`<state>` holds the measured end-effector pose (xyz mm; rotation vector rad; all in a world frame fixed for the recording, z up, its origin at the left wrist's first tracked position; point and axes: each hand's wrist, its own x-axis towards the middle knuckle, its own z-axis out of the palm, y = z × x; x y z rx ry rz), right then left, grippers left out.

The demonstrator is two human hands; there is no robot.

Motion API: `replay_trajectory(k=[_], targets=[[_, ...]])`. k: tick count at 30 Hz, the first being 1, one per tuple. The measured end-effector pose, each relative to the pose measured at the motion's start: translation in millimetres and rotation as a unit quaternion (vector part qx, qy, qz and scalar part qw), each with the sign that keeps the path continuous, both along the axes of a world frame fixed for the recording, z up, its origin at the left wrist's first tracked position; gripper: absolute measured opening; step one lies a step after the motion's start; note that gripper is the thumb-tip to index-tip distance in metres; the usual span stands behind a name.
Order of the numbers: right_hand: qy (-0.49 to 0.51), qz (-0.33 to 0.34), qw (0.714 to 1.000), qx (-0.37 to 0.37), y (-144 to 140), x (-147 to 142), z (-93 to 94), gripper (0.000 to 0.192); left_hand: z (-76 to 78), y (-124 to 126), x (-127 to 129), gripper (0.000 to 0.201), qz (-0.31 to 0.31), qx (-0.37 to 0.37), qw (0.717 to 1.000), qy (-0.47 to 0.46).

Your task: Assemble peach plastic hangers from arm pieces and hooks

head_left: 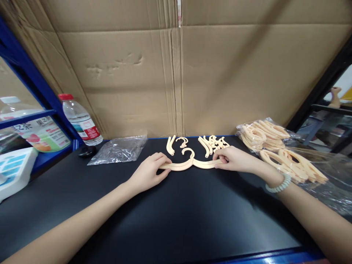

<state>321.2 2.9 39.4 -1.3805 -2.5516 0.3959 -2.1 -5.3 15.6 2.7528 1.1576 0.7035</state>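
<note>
A cream plastic clothes hanger lies near the middle of the black table, its two curved arms spread wide and its hook pointing to the back. My left hand pinches the tip of the left arm between thumb and fingers. At the other end, my right hand grips the tip of the right arm. Just behind the hanger are loose hanger arms and a separate hook. More arms and a small pile of hooks lie behind my right hand.
Bagged hanger parts sit at the back right, with more parts in plastic in front. A flat clear bag, a red-capped bottle and a small black object stand left. A cardboard wall closes the back.
</note>
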Motion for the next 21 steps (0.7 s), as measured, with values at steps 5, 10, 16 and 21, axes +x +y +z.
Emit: replay_trajectory(k=[5,10,16,21], targets=[[0.001,-0.001,1.000,0.007,3.2,1.8,-4.2,0.012,-1.3,-0.4,1.2,0.014,0.007,-0.005,1.000,-0.009],[-0.010,-0.010,1.000,0.017,2.4,0.2,-3.6,0.011,-0.3,-2.0,1.4,0.015,0.009,-0.004,1.000,-0.010],[-0.014,-0.025,0.999,0.017,-2.0,-4.3,-1.7,0.011,-2.0,-1.6,1.5,0.015,0.016,0.003,1.000,-0.022],[-0.009,-0.029,0.999,0.019,-0.7,-1.5,-1.4,0.015,-2.3,-1.6,1.2,0.018,0.020,0.007,0.999,-0.037]])
